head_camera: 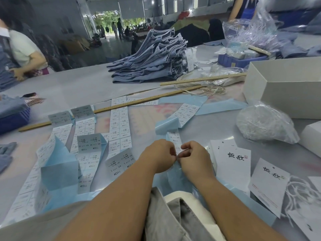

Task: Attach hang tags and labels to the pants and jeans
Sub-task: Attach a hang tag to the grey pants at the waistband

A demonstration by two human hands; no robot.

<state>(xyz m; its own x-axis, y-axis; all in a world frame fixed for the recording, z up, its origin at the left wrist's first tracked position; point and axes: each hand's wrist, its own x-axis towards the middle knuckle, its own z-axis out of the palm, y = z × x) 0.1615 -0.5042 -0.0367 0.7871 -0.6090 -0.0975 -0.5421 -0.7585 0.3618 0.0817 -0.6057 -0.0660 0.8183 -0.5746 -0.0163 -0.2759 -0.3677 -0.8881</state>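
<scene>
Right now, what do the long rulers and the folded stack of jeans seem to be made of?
Rulers: probably wood, matte tan with printed marks. Stack of jeans: light-blue washed denim, with visible seams and hems.

so the long strips of white printed size stickers on pale blue backing paper point(119, 126) are spread flat all over the near half of the grey table, some ends folded up and curling. one strip point(174, 139) runs straight toward the near edge, its near end pinched. off to the right, white card hang tags with black brush lettering point(232, 159) lie overlapped, flat. farther back sits a tall, leaning stack of folded light blue jeans point(152, 58), tags dangling off its right side.
</scene>
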